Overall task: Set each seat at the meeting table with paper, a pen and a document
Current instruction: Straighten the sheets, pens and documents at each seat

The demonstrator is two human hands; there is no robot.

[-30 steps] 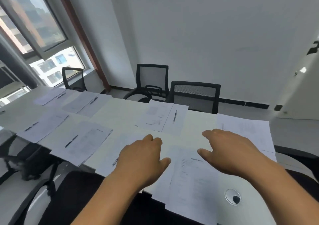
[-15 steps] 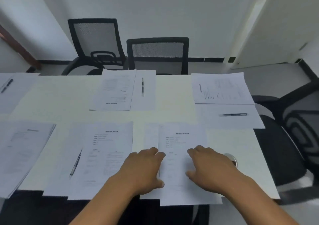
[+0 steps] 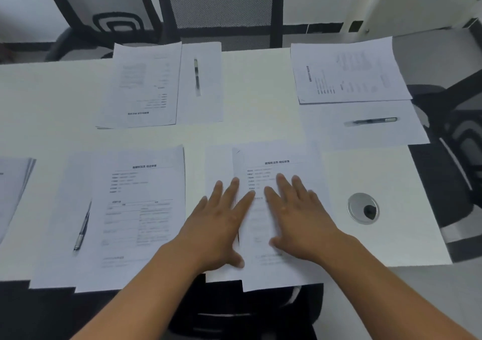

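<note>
Right of the right hand [image 3: 300, 222] sits a round silver cable grommet [image 3: 363, 208] in the white table [image 3: 260, 91]. Both flat hands, left hand [image 3: 216, 230] included, press the printed white document [image 3: 273, 209], its long axis pointing away.

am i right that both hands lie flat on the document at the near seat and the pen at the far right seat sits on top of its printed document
Not quite. In the head view the left hand and right hand do lie flat on the near document, but the far right pen sits on the blank paper beside its printed document, not on top of it.
</note>
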